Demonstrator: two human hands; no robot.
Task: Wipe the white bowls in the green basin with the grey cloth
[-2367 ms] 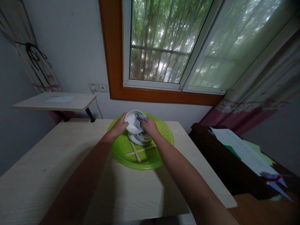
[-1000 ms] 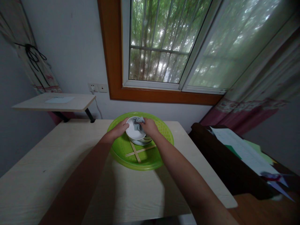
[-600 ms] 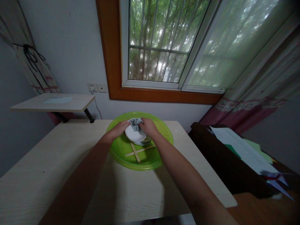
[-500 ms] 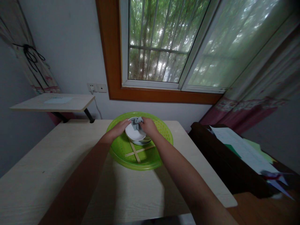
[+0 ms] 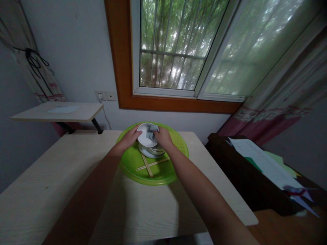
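Observation:
A white bowl (image 5: pixel 145 140) is tilted above a green plastic basin (image 5: pixel 153 181), its inside facing me. My left hand (image 5: pixel 129 138) grips the bowl's left rim, thumb over the edge. Bunched in my right hand (image 5: pixel 162 136) is a grey cloth (image 5: pixel 150 132), which lies against the bowl's inner right side. Below the bowl, a white plate (image 5: pixel 146 153) and other white dishes (image 5: pixel 158 148) sit stacked in the basin, partly hidden by the bowl and right hand. Wooden chopsticks (image 5: pixel 147 165) lie crossed in front of them.
The basin stands on a pale wooden table (image 5: pixel 76 190). At the back left is a small raised shelf (image 5: pixel 58 115) with a sheet of paper on it. To the right, dark furniture (image 5: pixel 235 173) holds papers (image 5: pixel 263 160). A window (image 5: pixel 176 51) is behind.
The bowl has risen slightly and tilted more towards me, showing more of the plate below. The cloth in my right hand has shifted a little along the inside of the bowl.

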